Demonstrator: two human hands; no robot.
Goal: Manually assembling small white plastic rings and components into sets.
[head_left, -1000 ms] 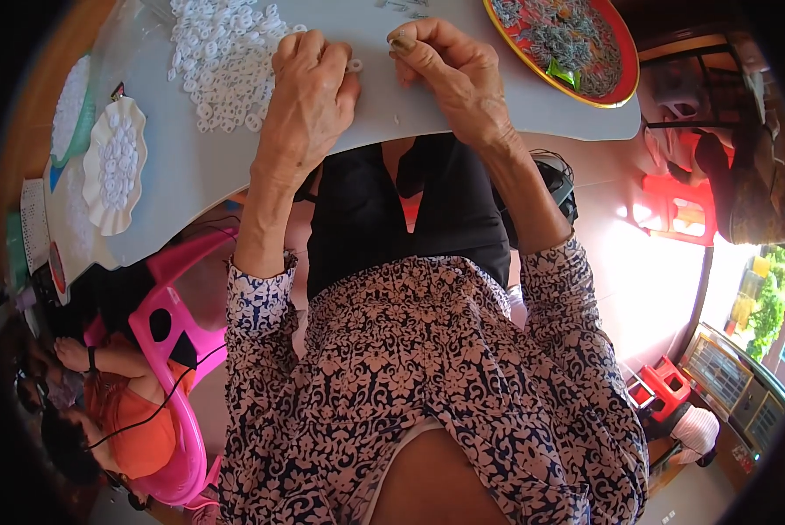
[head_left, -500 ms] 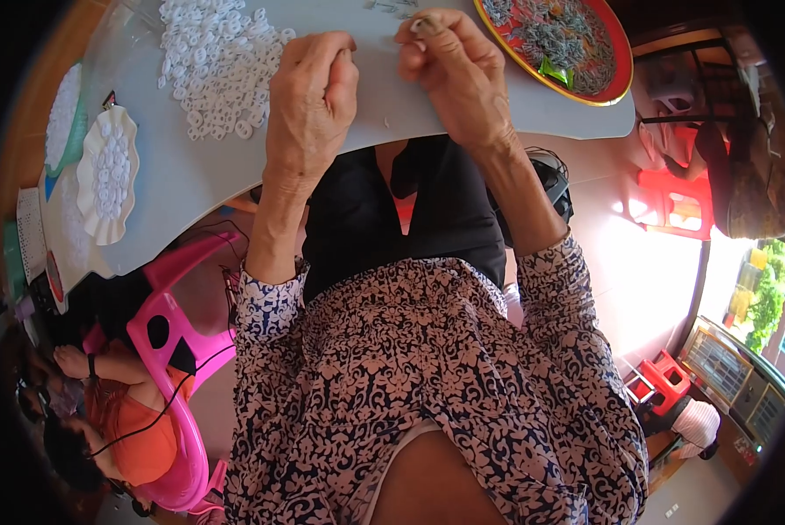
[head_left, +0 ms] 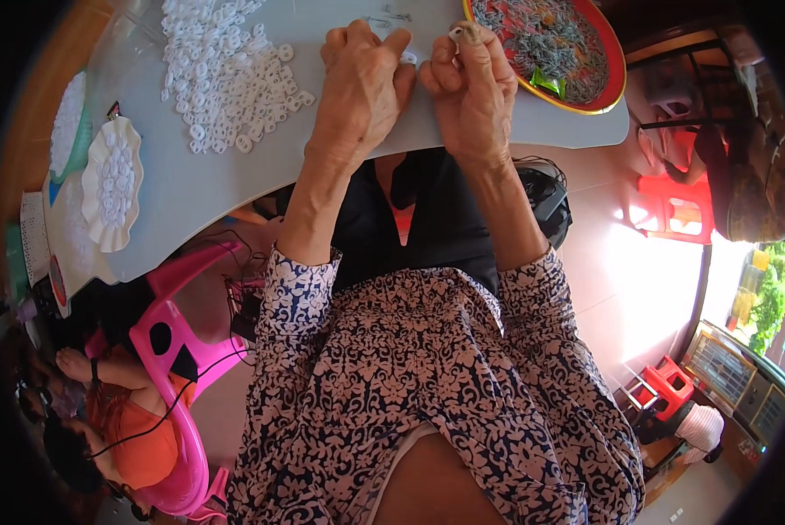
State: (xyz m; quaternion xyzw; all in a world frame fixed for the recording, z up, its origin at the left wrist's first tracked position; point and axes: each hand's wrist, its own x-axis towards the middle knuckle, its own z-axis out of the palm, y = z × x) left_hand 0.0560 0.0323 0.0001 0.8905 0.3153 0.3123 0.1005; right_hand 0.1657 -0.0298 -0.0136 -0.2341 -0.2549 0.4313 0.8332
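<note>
Over the grey table's near edge, my left hand [head_left: 364,92] is closed, knuckles up. A small white plastic piece [head_left: 408,58] shows between its forefinger and thumb. Beside it on the right, my right hand [head_left: 473,96] is closed too, pinching a tiny whitish piece [head_left: 456,33] between thumb and forefinger; its exact shape is too small to make out. A heap of white oval plastic pieces with holes [head_left: 226,79] lies left of my left hand. A few thin grey metal pins [head_left: 395,16] lie beyond my hands.
At the right stands a round red tray with a gold rim [head_left: 618,87], holding many grey metal pins and a green wrapper [head_left: 547,83]. A scalloped white dish [head_left: 99,232] of white pieces sits at the left. A person in orange [head_left: 143,437] is on a pink chair [head_left: 169,328].
My left hand has moved right, toward my right hand, and a white piece now shows at its fingertips. My right hand has shifted slightly right and stays pinched.
</note>
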